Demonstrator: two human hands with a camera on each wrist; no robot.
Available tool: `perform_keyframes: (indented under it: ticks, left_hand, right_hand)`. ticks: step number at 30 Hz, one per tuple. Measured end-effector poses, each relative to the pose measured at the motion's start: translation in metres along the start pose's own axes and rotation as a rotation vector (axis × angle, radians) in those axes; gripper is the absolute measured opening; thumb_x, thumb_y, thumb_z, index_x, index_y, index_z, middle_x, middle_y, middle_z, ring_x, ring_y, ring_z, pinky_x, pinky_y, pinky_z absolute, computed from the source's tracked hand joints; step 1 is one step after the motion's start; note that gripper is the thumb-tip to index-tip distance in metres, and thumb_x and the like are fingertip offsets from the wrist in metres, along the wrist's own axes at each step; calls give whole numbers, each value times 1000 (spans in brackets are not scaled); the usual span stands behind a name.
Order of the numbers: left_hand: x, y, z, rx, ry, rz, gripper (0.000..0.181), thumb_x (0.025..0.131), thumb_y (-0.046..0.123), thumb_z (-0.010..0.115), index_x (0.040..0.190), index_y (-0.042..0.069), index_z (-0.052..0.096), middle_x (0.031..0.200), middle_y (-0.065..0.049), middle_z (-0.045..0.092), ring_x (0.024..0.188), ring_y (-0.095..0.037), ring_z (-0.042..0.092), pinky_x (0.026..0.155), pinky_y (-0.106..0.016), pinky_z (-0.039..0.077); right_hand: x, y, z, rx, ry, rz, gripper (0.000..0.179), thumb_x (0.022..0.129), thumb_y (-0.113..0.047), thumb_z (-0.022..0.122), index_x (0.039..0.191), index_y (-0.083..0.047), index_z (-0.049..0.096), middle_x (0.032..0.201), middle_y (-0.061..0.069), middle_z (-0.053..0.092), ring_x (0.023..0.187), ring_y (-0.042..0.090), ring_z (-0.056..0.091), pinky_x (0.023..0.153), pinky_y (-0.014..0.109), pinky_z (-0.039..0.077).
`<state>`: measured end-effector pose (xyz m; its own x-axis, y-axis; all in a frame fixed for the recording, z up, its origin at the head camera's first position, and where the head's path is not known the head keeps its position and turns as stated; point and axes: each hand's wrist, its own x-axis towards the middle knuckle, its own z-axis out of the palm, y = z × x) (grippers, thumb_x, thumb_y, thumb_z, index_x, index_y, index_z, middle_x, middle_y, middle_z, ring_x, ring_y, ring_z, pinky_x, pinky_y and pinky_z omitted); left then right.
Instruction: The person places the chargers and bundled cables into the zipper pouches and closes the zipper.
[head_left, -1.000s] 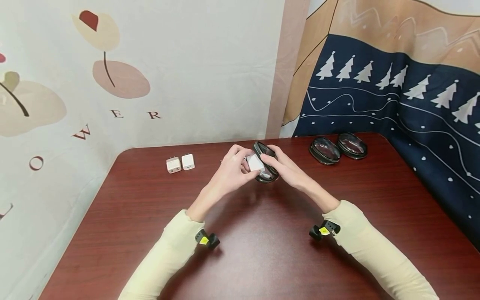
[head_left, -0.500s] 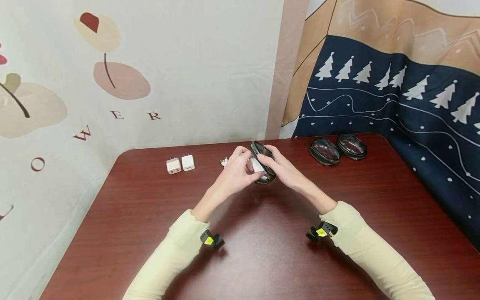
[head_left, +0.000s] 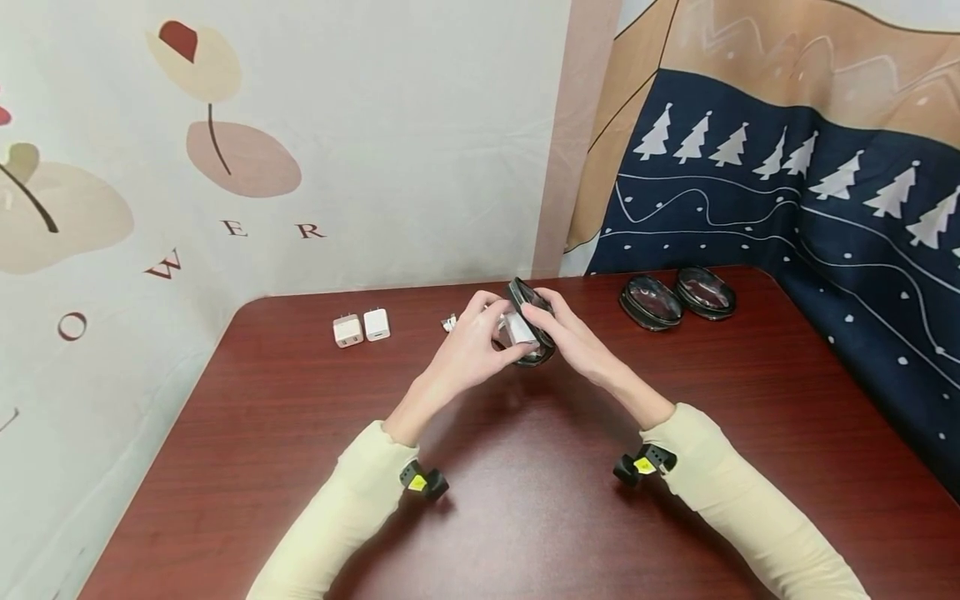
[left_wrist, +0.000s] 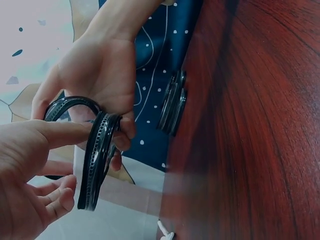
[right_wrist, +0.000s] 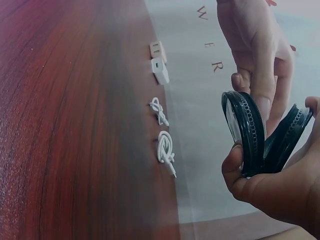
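A small black-rimmed zip case [head_left: 531, 304] with clear windows is spread in a V above the table. My right hand [head_left: 573, 337] grips it from the right, fingers and thumb around its halves. A white charger [head_left: 520, 331] shows within the case's opening. My left hand [head_left: 468, 346] reaches in from the left, holding the charger between thumb and fingers. In the left wrist view the left thumb [left_wrist: 70, 134] extends into the case, while the other fingers curl below it. Black zipper teeth line both rims in the right wrist view. Part of the charger is hidden by the case and fingers.
Two plug chargers, one beige [head_left: 347, 331] and one white [head_left: 377, 323], stand at the back left of the table [head_left: 525, 500]. Two coiled white cables [right_wrist: 159, 111] lie near the back edge. Two closed black cases [head_left: 650, 302] sit at the back right, before a patterned cloth.
The white charger has gone deeper into the case, with the left hand shifting slightly right. A white cable behind the left hand has come into sight. The right hand keeps its grip.
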<state>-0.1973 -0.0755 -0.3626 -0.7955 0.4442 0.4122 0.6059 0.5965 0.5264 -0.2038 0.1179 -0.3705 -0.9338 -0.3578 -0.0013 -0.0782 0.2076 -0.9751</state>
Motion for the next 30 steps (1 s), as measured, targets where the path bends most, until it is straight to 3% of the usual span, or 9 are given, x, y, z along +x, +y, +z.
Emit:
perform_keyframes:
  ticks: [10, 15, 20, 25, 27, 30]
  left_hand:
    - [-7, -9, -7, -104, 32, -84, 51, 88, 17, 79, 132, 3, 56, 125, -18, 48, 94, -32, 62, 82, -36, 53]
    - [-9, -12, -5, -168, 4, -144, 52, 91, 20, 77, 135, 4, 52, 129, -19, 43, 100, -35, 63, 83, -38, 57]
    - [-9, -15, -4, -222, -52, -250, 64, 95, 29, 72, 145, 3, 43, 134, -23, 44, 101, -30, 65, 87, -38, 55]
    - [-7, -16, -2, -475, -118, -368, 61, 105, 23, 56, 150, -9, 30, 128, -29, 57, 97, -43, 69, 90, -47, 55]
    - [-5, -16, -1, -603, -110, -415, 56, 108, 19, 49, 149, -13, 29, 126, -33, 57, 96, -50, 67, 89, -52, 55]
    - [-3, -15, 1, -703, -75, -453, 50, 109, 20, 44, 144, -14, 35, 123, -35, 58, 93, -49, 68, 89, -56, 53]
  right_hand:
    - [0, 3, -3, -18, 28, 10, 62, 102, -43, 50, 152, -12, 31, 148, 14, 42, 132, 27, 42, 110, 46, 32]
    - [0, 3, -2, -17, 38, 5, 62, 102, -41, 51, 152, -10, 31, 150, 15, 40, 133, 28, 41, 111, 46, 32]
    - [0, 2, -1, -1, 52, -5, 61, 102, -39, 52, 151, -10, 31, 149, 15, 41, 132, 28, 42, 111, 47, 32]
    - [-1, 2, -2, -29, 50, 11, 64, 101, -40, 55, 152, -12, 30, 150, 16, 40, 134, 30, 40, 111, 50, 33]
    - [-1, 2, -2, -46, 52, 16, 65, 100, -39, 58, 152, -12, 29, 149, 16, 39, 135, 31, 39, 111, 51, 34]
    - [-1, 5, -2, -61, 54, 1, 67, 98, -36, 62, 152, -12, 29, 148, 16, 41, 134, 31, 40, 110, 51, 35]
